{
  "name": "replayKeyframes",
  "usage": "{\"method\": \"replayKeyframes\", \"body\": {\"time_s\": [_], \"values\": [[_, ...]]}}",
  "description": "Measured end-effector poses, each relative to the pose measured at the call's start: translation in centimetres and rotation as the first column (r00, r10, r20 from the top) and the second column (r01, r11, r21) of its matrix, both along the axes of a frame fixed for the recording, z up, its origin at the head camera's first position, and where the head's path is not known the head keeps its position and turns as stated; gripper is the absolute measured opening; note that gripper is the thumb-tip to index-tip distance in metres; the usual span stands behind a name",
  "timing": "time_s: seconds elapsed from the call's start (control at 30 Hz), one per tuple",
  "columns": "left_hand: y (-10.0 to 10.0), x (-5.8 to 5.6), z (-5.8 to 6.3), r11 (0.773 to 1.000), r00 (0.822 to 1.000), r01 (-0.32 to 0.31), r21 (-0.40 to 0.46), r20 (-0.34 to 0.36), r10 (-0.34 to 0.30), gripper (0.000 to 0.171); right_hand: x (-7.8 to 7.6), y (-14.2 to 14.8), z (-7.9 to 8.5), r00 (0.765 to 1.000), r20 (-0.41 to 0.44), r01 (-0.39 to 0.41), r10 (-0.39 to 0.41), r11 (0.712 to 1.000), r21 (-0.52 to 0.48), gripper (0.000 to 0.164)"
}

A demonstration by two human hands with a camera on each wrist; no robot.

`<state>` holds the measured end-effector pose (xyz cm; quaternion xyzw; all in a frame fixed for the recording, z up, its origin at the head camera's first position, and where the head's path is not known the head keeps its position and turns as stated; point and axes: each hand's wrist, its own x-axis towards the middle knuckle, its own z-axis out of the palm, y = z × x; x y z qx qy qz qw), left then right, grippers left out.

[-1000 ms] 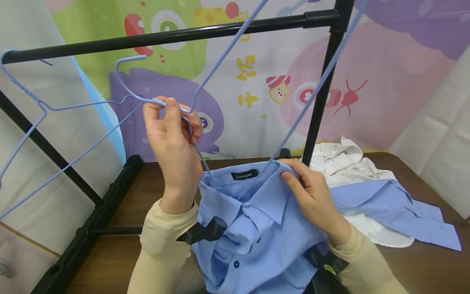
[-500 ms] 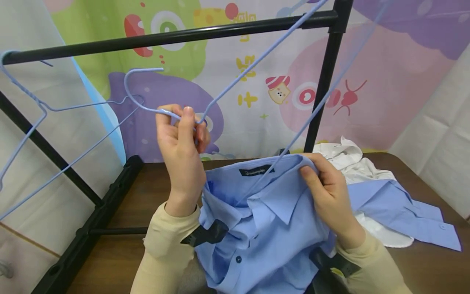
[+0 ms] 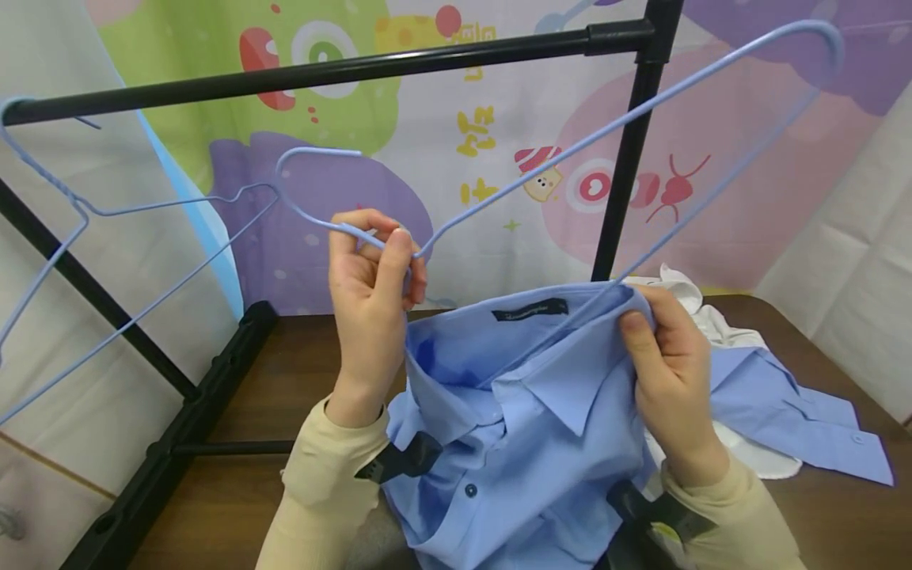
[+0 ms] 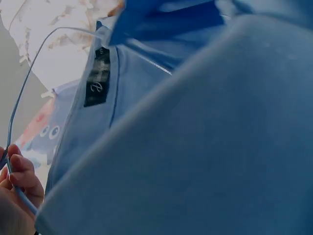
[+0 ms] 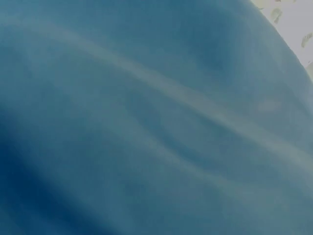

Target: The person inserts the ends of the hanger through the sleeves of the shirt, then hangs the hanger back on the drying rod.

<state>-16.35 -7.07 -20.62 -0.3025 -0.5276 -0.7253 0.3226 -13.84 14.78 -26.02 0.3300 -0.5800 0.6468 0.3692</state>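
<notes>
The blue shirt [image 3: 549, 467] is held up between the two hands, collar uppermost, its neck opening facing upward with the dark label [image 3: 530, 309] showing inside; the right hand [image 3: 673, 372] grips the collar's edge between thumb and fingers, probably to keep the neck spread and the cloth steady; the blue hanger [image 3: 541, 166] is tilted, one shoulder sticking up to the right while the lower bar runs down into the collar, likely because the wide wire fits through the neck only at a slant; the left hand [image 3: 374, 293] pinches the wire just below the hook, a spot that seems to give control over the tilt; a blue sleeve [image 3: 791, 396], apparently the shirt's own, trails across a white garment [image 3: 720, 324] on the brown table [image 3: 235, 491]; behind stands the black rack [image 3: 356, 71], with another hanger [image 3: 164, 206] hooked over its bar at the left
</notes>
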Motion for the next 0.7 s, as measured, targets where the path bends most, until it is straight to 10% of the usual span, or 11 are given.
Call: {"method": "replayKeyframes", "body": {"time_s": [0.7], "values": [[1.2, -1.9, -3.4, 0.997, 0.997, 0.053, -0.057, 0.054, -0.050, 0.011, 0.4, 1.0, 0.6, 1.000, -0.003, -0.026, 0.026, 0.984, -0.178, 0.018]]}}
